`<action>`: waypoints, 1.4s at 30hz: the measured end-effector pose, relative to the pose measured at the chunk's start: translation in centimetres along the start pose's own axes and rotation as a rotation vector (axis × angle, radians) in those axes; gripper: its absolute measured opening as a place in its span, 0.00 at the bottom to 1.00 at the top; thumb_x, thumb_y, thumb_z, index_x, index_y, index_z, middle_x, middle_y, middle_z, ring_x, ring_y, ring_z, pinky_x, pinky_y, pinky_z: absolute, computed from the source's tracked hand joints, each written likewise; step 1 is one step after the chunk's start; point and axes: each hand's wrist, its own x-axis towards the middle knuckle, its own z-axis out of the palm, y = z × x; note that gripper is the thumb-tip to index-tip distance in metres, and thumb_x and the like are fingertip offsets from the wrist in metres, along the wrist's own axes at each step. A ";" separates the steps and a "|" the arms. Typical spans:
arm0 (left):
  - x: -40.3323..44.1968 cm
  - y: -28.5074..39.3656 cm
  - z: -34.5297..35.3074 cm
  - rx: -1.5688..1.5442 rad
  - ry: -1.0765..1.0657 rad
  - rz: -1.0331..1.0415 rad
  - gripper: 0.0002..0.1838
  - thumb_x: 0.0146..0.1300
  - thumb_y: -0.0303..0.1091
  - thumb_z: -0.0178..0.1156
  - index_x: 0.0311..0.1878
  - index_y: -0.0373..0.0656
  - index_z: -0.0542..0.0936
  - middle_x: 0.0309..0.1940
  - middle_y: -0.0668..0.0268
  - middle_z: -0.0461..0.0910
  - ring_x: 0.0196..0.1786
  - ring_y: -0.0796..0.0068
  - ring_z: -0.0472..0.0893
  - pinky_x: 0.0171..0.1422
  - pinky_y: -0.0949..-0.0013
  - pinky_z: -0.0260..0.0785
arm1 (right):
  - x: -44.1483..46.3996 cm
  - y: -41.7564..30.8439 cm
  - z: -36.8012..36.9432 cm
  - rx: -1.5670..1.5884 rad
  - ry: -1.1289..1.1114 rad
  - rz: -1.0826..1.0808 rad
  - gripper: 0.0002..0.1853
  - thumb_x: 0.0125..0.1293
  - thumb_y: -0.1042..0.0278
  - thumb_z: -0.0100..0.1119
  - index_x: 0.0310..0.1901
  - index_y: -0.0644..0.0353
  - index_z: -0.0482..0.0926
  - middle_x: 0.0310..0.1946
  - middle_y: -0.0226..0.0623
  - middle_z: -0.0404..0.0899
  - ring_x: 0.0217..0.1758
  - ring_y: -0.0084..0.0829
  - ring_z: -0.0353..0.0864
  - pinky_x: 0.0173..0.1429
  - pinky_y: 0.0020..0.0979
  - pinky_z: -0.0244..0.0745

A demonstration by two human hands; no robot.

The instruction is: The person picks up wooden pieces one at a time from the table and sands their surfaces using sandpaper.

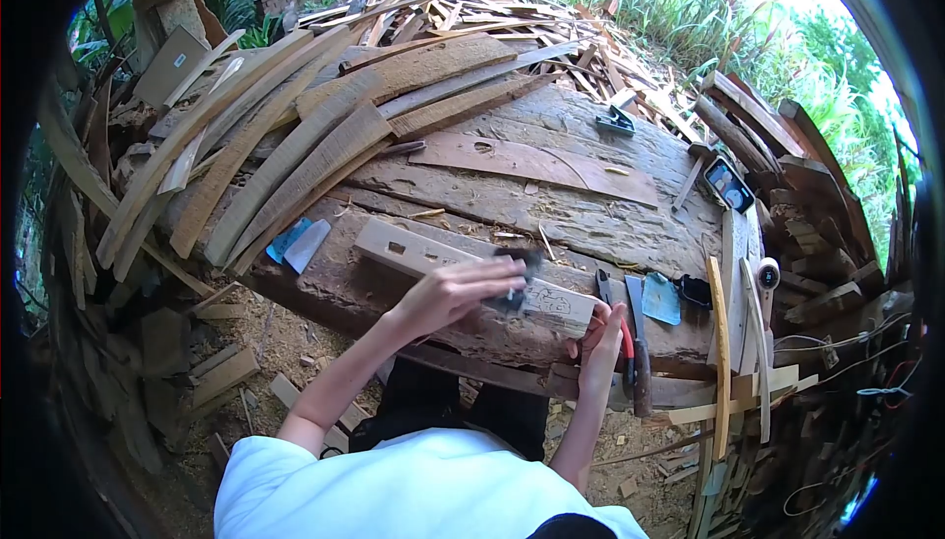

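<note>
A pale wooden block [397,246] with a small rectangular hole and dark line markings lies slanted across the front of the plank bench. My left hand [463,286] stretches over its middle, its fingers on a dark, blurred pad [519,281] that looks like sandpaper and rests against the block's top. The pad hides part of the surface beneath. At the block's right end, my right hand [598,334] grips it with thumb and fingers. Just right of that hand lie red-handled pliers [627,337] and a flat-bladed tool with a dark handle [642,362].
Curved boards [320,160] are heaped at the left of the weathered bench [630,234]. A thin flat board [536,167] lies behind the block. Blue sheets [661,300] sit at the right, near a phone-like device [728,185]. Long wooden strips [721,362] lean at the right edge.
</note>
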 end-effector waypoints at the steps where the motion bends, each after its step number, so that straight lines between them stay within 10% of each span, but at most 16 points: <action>1: 0.3 0.2 -0.5 0.056 0.119 -0.013 0.31 0.56 0.17 0.61 0.64 0.51 0.79 0.69 0.65 0.73 0.72 0.60 0.71 0.78 0.54 0.62 | 0.1 0.1 -0.1 0.005 -0.019 -0.004 0.38 0.76 0.30 0.34 0.48 0.65 0.77 0.30 0.36 0.83 0.23 0.21 0.75 0.20 0.22 0.59; 8: -0.2 1.1 -0.7 0.198 0.004 -0.227 0.26 0.59 0.19 0.62 0.62 0.49 0.81 0.69 0.63 0.73 0.72 0.59 0.70 0.80 0.50 0.57 | 0.3 0.3 -0.4 0.002 -0.042 0.016 0.38 0.75 0.29 0.35 0.48 0.65 0.76 0.29 0.36 0.83 0.24 0.21 0.76 0.20 0.23 0.59; 18: 6.8 5.4 9.4 0.182 0.073 0.048 0.25 0.67 0.40 0.61 0.64 0.38 0.76 0.67 0.55 0.74 0.70 0.56 0.72 0.78 0.53 0.59 | 0.5 1.4 -1.0 -0.006 -0.002 0.004 0.35 0.74 0.30 0.41 0.53 0.59 0.75 0.37 0.32 0.84 0.24 0.22 0.78 0.22 0.22 0.66; 20: 7.4 5.9 10.2 0.198 0.071 0.069 0.25 0.67 0.39 0.61 0.64 0.39 0.76 0.67 0.56 0.74 0.70 0.57 0.72 0.77 0.52 0.60 | 0.6 1.4 0.6 0.196 0.374 -0.037 0.33 0.73 0.31 0.44 0.56 0.56 0.75 0.42 0.30 0.83 0.32 0.21 0.81 0.31 0.22 0.74; 21: 7.7 6.0 10.3 0.220 0.066 0.088 0.24 0.68 0.39 0.61 0.64 0.39 0.76 0.68 0.57 0.73 0.71 0.57 0.72 0.77 0.51 0.61 | 0.1 0.6 0.9 0.201 0.341 -0.011 0.34 0.73 0.31 0.44 0.59 0.56 0.74 0.47 0.28 0.82 0.43 0.20 0.82 0.45 0.22 0.77; 24: 7.0 5.8 9.5 0.089 0.093 0.030 0.22 0.69 0.37 0.60 0.63 0.39 0.76 0.67 0.57 0.74 0.71 0.57 0.72 0.77 0.52 0.61 | 0.6 2.1 -1.7 0.206 0.161 0.052 0.34 0.73 0.31 0.45 0.58 0.57 0.75 0.46 0.29 0.82 0.47 0.20 0.81 0.45 0.23 0.77; 28: 3.8 3.9 6.6 0.227 0.091 -0.110 0.22 0.70 0.38 0.59 0.65 0.42 0.77 0.69 0.61 0.73 0.73 0.62 0.70 0.78 0.55 0.60 | 0.4 0.5 -1.0 0.103 -0.049 0.034 0.41 0.71 0.23 0.33 0.51 0.60 0.76 0.36 0.32 0.83 0.35 0.21 0.80 0.21 0.24 0.65; 36: -4.2 -0.6 -3.3 0.596 0.338 -0.605 0.21 0.75 0.42 0.52 0.63 0.41 0.78 0.60 0.57 0.80 0.67 0.60 0.75 0.78 0.50 0.59 | 0.3 0.3 -0.6 0.067 -0.014 0.041 0.42 0.70 0.21 0.30 0.48 0.59 0.75 0.34 0.32 0.83 0.30 0.21 0.78 0.20 0.23 0.60; 42: 0.2 1.1 1.4 0.455 0.290 -0.390 0.17 0.72 0.38 0.56 0.56 0.37 0.82 0.55 0.54 0.83 0.63 0.57 0.80 0.77 0.54 0.64 | 0.0 -0.1 0.0 0.023 0.001 0.039 0.41 0.71 0.23 0.30 0.49 0.58 0.74 0.35 0.31 0.82 0.30 0.20 0.77 0.21 0.23 0.60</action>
